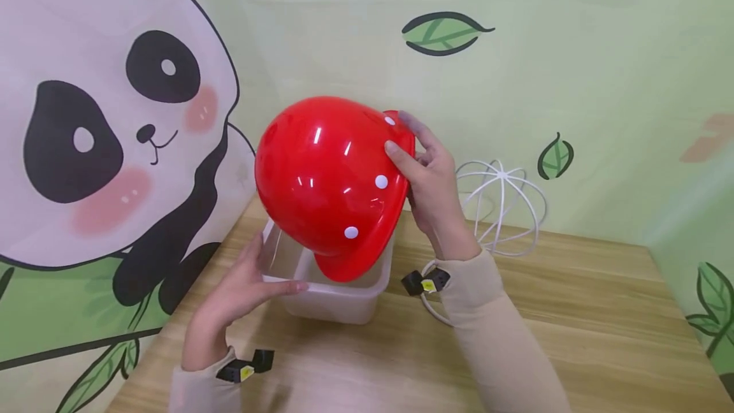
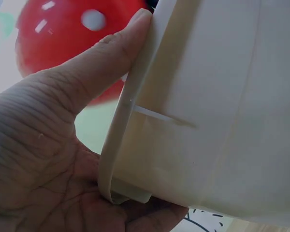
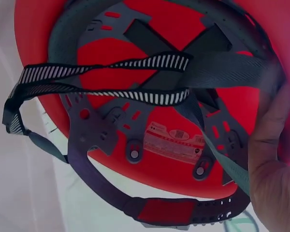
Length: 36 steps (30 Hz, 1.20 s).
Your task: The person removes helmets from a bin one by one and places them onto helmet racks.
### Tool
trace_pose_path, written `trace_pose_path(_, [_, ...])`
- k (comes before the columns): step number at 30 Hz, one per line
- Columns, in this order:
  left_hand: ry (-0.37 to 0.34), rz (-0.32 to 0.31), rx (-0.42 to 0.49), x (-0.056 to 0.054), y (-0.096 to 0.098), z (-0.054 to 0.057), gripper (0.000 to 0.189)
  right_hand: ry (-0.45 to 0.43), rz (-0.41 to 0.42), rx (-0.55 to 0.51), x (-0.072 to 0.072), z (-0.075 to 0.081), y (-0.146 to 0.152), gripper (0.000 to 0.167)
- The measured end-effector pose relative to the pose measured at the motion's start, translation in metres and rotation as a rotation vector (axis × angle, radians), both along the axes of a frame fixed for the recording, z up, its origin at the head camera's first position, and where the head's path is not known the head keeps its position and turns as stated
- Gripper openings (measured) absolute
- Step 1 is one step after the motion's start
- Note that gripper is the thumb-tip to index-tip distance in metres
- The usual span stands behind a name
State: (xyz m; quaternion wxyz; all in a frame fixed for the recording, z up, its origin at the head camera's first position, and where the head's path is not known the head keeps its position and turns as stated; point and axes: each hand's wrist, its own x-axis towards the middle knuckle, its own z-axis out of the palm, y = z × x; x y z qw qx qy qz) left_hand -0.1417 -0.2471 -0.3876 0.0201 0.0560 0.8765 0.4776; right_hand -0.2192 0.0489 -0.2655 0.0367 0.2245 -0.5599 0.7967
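Note:
A red hard hat (image 1: 309,171) is held tilted over a white plastic bin (image 1: 335,304); its brim overlaps the bin's opening in the head view. My right hand (image 1: 432,183) grips the hat by its edge, thumb on the outer shell and fingers round the inside. In the right wrist view the hat's inside shows a dark suspension harness (image 3: 94,128), with a striped chin strap (image 3: 150,63) hanging across it. My left hand (image 1: 241,285) grips the bin at its near-left corner, with the thumb (image 2: 111,55) along the rim and the fingers round the side.
A white wire frame (image 1: 501,175), dome-shaped, stands on the wooden table (image 1: 579,317) behind my right wrist, with a white wire loop nearer. Behind the table is a green backdrop (image 1: 344,30) with leaf drawings and a large panda (image 1: 143,132) at left.

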Motion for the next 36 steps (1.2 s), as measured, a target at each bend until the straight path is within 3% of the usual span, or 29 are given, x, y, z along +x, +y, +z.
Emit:
trace_pose_path(8, [-0.003, -0.005, -0.036, -0.002, 0.000, 0.004, 0.122, 0.056, -0.031, -0.158, 0.019, 0.015, 0.020, 0.053])
trace_pose_path(13, [0.010, -0.052, -0.035, -0.009, -0.002, 0.008, 0.112, 0.074, -0.036, -0.336, 0.032, 0.025, 0.034, 0.049])
trace_pose_path(19, [0.019, -0.088, -0.005, -0.011, -0.004, 0.004, 0.110, 0.099, -0.026, -0.530, 0.047, 0.039, 0.057, 0.046])
trace_pose_path(24, [0.070, -0.130, 0.017, -0.012, -0.008, 0.004, 0.110, 0.102, -0.091, -0.702, 0.056, 0.048, 0.077, 0.043])
trace_pose_path(29, [0.086, -0.126, 0.014, -0.009, -0.013, 0.003, 0.111, 0.118, -0.174, -0.778, 0.065, 0.049, 0.091, 0.044])
trace_pose_path(36, [0.060, -0.094, 0.024, -0.004, -0.012, 0.004, 0.113, 0.138, -0.195, -0.852, 0.067, 0.036, 0.110, 0.050])
